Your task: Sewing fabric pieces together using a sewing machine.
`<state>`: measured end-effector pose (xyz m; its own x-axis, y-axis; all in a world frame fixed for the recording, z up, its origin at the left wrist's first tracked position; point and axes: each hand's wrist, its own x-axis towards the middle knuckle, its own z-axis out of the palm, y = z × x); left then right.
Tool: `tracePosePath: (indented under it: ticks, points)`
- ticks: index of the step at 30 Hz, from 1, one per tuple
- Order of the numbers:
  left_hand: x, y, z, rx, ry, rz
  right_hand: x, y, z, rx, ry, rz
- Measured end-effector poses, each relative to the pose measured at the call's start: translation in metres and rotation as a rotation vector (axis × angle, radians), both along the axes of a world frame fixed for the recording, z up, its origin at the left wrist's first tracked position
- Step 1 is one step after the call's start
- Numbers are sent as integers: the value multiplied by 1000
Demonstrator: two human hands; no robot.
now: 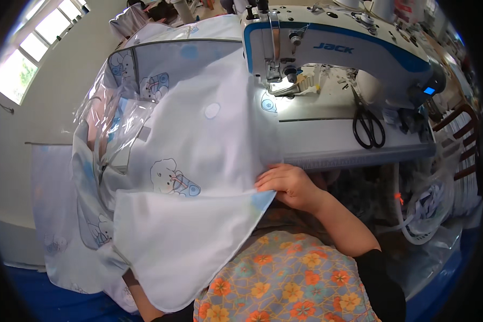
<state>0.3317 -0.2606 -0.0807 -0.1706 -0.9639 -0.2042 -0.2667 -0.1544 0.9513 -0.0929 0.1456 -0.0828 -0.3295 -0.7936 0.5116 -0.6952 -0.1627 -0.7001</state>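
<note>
White printed fabric [220, 134] spread left of sewing machine [333, 56], draping toward you. Your right hand [290, 185] clamped on its right edge; left forearm [141, 296] goes under it, left hand hidden, grip can't be told. Black scissors [369, 127] at right.

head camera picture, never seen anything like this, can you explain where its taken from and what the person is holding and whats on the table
There is no robot here: a person works with bare hands. The camera sits on their head and looks down; its fisheye lens bends straight edges. The flowery cloth at the bottom is on the person's body. The right hand holds the edge of a pale printed fabric. The left forearm goes under the fabric, so that hand is hidden. Ahead stands a white and blue sewing machine, and black-handled scissors lie on its table.
</note>
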Motion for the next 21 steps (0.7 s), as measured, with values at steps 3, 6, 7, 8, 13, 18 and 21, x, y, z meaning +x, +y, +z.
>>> tracePosePath:
  ticks: [3, 6, 7, 8, 13, 18, 21]
  points:
    - [7, 8, 31, 55, -348, -142, -4, 1, 7, 24, 97, -22]
    - [-5, 24, 96, 63, -942, -469, 11, -4, 17, 47, 223, -66]
    - [-15, 32, 124, -18, -1025, -583, 21, -7, 20, 58, 247, -74]
    - [-30, 45, 150, -164, -870, -617, 28, -11, 23, 60, 290, -43]
    - [-196, 101, 221, -780, 57, -735, 49, -28, 31, -45, 217, -88]
    - [-468, 75, 167, -1617, -525, -1312, 48, -22, 23, 80, 123, 37]
    - [-583, 41, 130, -1430, -699, -984, 50, -16, 15, 225, -18, 119]
